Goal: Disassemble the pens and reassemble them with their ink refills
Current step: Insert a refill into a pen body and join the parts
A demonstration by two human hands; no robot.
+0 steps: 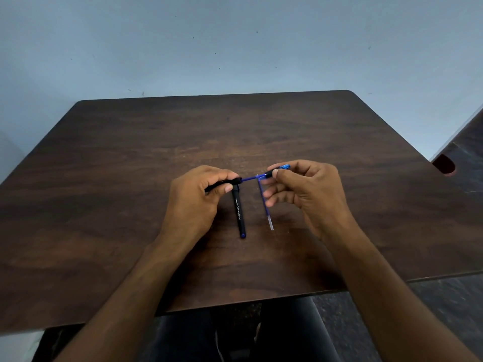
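Note:
My left hand (194, 197) grips a black pen barrel (222, 184) held level above the table. A blue ink refill (249, 178) sticks out of its right end. My right hand (305, 190) pinches the black grip section with its blue tip (278, 170) on the refill's far end. On the dark wooden table (104, 205) lie a second black pen barrel (239, 212) with white lettering and a blue end, and to its right a loose blue refill (266, 207) with a clear end. Both point toward me.
The table's far edge meets a pale blue wall (235, 43). Another dark surface with a red-edged cutout (445, 164) sits at the right. Dark trousers (235, 333) and a speckled floor show below the near edge.

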